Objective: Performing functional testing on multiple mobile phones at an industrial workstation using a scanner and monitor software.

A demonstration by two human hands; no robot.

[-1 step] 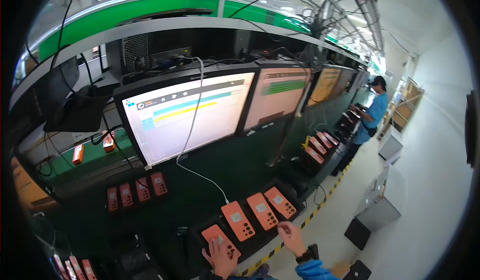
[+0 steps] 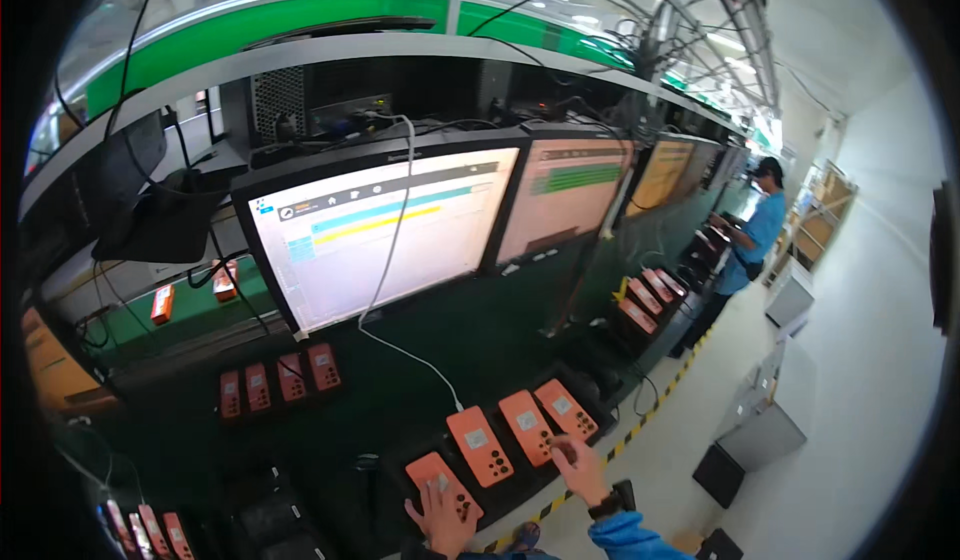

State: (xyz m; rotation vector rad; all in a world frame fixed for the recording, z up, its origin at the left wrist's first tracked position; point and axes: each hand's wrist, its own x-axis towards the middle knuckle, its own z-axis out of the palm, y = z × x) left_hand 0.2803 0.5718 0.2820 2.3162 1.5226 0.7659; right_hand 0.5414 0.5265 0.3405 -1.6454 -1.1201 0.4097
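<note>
Four-cornered coral-coloured phones lie back up in a row on a dark tray at the bench's front edge. My left hand [image 2: 442, 518] rests on the leftmost phone [image 2: 428, 468], fingers spread flat across its back. Beside it a second phone [image 2: 479, 448] has a white cable [image 2: 415, 355] plugged into its far end. My right hand [image 2: 581, 472] is at the near right corner of the third phone [image 2: 524, 420], next to its lenses. Its fingers are curled together; whatever they pinch is hidden. The rightmost phone [image 2: 566, 408] lies just beyond that hand.
A lit monitor [image 2: 385, 230] stands behind the phones, with more screens to its right. Other coral phones [image 2: 291, 377] lie at the left, and some [image 2: 638, 315] farther right. A co-worker in blue [image 2: 760, 225] stands down the line. Striped tape [image 2: 640, 428] edges the bench.
My right hand has shifted slightly left, closer to the third phone's corner. My left hand stays on the leftmost phone. The whole view has shifted a little.
</note>
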